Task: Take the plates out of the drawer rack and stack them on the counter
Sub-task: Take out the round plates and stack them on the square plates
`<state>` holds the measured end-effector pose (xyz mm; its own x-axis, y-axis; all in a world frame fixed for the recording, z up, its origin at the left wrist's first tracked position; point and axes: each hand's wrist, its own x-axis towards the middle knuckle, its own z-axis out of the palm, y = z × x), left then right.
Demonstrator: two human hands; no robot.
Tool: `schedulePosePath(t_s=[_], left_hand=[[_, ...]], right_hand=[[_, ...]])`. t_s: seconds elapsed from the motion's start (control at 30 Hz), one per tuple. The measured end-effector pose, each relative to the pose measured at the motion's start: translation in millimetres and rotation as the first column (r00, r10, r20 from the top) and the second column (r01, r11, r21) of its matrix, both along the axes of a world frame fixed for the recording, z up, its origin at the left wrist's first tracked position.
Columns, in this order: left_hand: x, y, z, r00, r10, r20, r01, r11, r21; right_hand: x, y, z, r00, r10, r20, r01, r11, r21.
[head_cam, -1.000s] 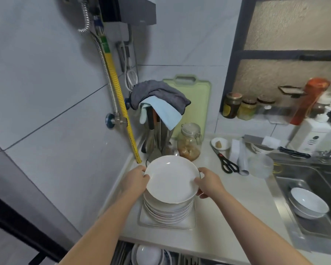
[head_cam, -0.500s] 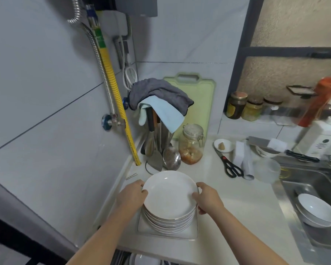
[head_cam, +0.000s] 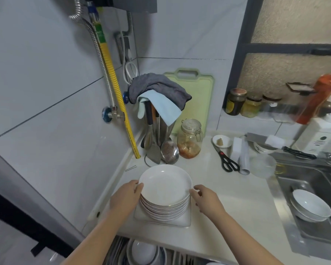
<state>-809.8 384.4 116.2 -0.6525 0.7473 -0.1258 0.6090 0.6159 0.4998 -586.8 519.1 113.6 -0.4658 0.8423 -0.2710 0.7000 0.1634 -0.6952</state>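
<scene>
A stack of several white round plates [head_cam: 165, 197] rests on a square white plate [head_cam: 185, 219] on the counter [head_cam: 227, 203]. The top plate [head_cam: 165, 183] lies flat on the stack. My left hand [head_cam: 125, 196] touches the stack's left side with fingertips at the top rim. My right hand [head_cam: 206, 197] is just off the right rim, fingers spread and loose. Below the counter edge the open drawer rack [head_cam: 120, 251] shows white bowls [head_cam: 144, 252] and upright dishes.
A utensil holder draped with cloths [head_cam: 159, 96], a glass jar [head_cam: 189, 139], scissors [head_cam: 227, 161] and a clear cup [head_cam: 262, 165] stand behind and right of the stack. The sink [head_cam: 310, 188] at right holds white bowls [head_cam: 311, 206]. The tiled wall is close on the left.
The top plate has come down onto the stack. My right hand has let go of the rim and opened; my left hand stays against the stack.
</scene>
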Motion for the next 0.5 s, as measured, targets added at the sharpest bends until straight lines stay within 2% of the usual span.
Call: schedulePosePath(t_s=[0.13, 0.23, 0.37, 0.5], left_hand=[[23.3, -26.2, -6.5, 0.999, 0.036, -0.017, -0.036, 0.999, 0.016], [51.8, -45.4, -7.8, 0.993, 0.055, -0.107, -0.050, 0.998, 0.045], [95.4, -65.1, -12.1, 0.980, -0.023, -0.196, 0.053, 0.988, 0.148], [144.2, -70.6, -28.9, 0.952, -0.187, -0.243, 0.214, 0.972, 0.092]], right_hand=[[29.5, -14.9, -7.9, 0.999, 0.028, 0.036, -0.032, 0.994, 0.106], [58.2, -31.7, -11.1, 0.998, 0.050, 0.042, -0.055, 0.989, 0.138], [95.6, -56.6, -19.7, 0.995, 0.070, 0.069, -0.078, 0.989, 0.126], [131.6, -81.6, -33.5, 0.994, 0.077, 0.078, -0.082, 0.994, 0.075]])
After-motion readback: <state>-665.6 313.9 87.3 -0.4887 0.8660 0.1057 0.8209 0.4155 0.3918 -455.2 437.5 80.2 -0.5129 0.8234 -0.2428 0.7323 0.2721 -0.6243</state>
